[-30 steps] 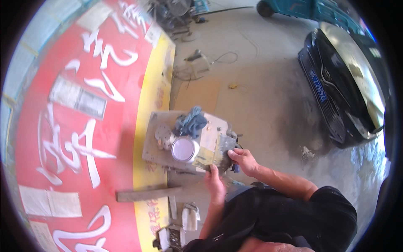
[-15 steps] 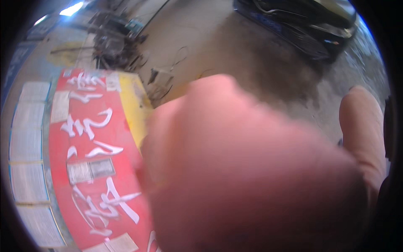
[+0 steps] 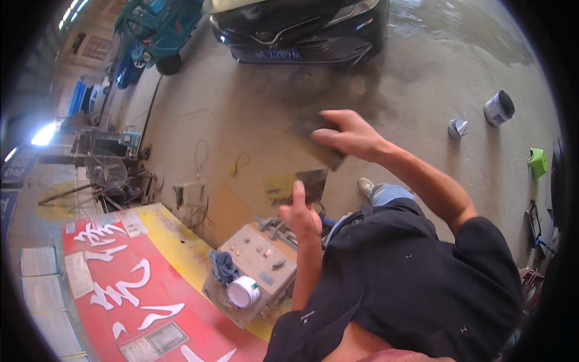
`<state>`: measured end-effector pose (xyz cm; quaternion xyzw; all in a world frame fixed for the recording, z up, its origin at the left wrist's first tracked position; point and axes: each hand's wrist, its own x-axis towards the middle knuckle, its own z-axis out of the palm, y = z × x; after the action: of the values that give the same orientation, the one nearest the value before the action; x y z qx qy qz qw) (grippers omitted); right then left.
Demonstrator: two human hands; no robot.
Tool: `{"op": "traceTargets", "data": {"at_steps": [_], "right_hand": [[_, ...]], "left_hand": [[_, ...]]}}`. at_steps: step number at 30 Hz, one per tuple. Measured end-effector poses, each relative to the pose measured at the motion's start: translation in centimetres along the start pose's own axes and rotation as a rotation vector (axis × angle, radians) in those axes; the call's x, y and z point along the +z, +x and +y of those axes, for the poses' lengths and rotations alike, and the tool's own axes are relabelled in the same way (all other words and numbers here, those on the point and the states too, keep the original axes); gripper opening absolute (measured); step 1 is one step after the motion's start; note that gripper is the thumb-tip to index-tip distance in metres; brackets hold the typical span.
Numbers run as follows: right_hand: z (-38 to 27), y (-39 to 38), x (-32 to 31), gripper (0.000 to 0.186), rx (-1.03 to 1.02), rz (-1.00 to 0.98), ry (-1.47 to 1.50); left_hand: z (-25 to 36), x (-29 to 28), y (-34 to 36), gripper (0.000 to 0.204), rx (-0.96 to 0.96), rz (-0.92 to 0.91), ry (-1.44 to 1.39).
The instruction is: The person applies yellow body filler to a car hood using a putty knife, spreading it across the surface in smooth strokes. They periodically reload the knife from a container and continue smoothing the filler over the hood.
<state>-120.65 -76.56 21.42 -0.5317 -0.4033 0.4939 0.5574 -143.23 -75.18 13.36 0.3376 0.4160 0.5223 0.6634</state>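
Note:
My left hand [image 3: 301, 214], fingers closed, grips a thin flat plate [image 3: 313, 181], dark at its right and yellowish toward its left. Just above and to the right, my right hand [image 3: 353, 136] pinches a dark flat scraper-like plate [image 3: 329, 154], blurred by motion. The two plates are close, with a small gap between them. Below my left hand stands a dusty box with small knobs [image 3: 259, 253]. A white tin [image 3: 244, 292] and a crumpled blue-grey cloth [image 3: 223, 266] lie at its near left side.
A red and yellow board [image 3: 199, 295] with white lettering fills the lower left. Ahead stands a black car [image 3: 289, 36], with a teal vehicle [image 3: 160, 30] left of it. On the right floor are a bucket [image 3: 499, 108], a small can [image 3: 457, 128] and a green stool [image 3: 537, 163].
The hand that filled the view close up has moved away. Both hands now appear lower and farther off, each with a flat plate. My view has swung to the right.

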Motion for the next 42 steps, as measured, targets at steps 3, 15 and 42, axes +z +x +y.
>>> {"op": "traceTargets", "data": {"at_steps": [3, 15, 42], "right_hand": [[9.7, -5.1, 3.1, 0.036, 0.102, 0.230, 0.448], [14.3, -12.5, 4.5, 0.042, 0.081, 0.517, 0.201], [12.5, -10.5, -8.3, 0.024, 0.028, 0.494, 0.013]], "left_hand": [[0.7, -0.9, -0.7, 0.028, -0.050, -0.069, -0.027], [0.8, -7.0, -3.2, 0.078, -0.497, -0.771, -0.131], [-6.9, 10.3, 2.6, 0.063, -0.757, -0.963, 0.083]]}}
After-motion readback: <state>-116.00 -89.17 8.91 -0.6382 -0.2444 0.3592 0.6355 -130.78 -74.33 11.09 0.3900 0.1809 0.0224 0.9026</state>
